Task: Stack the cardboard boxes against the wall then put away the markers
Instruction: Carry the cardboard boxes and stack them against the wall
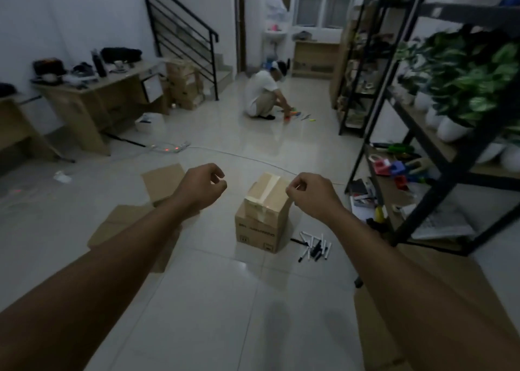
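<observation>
A small taped cardboard box [267,192] sits on top of a larger printed cardboard box [260,231] in the middle of the tiled floor. Two more cardboard boxes lie to the left: one [161,180] behind my left hand, another [121,224] partly under my left forearm. Several black and white markers [315,246] are scattered on the floor right of the stack. My left hand [201,186] hovers left of the stack, fingers loosely curled, holding nothing. My right hand [309,193] hovers at the top box's right edge, fingers curled, holding nothing.
A black metal shelf rack [422,151] with plants and tools stands close on the right. Wooden desks [92,89] line the left wall. A person [261,94] crouches on the floor farther back. A cable [253,156] crosses the floor behind the boxes. Stairs rise at the back left.
</observation>
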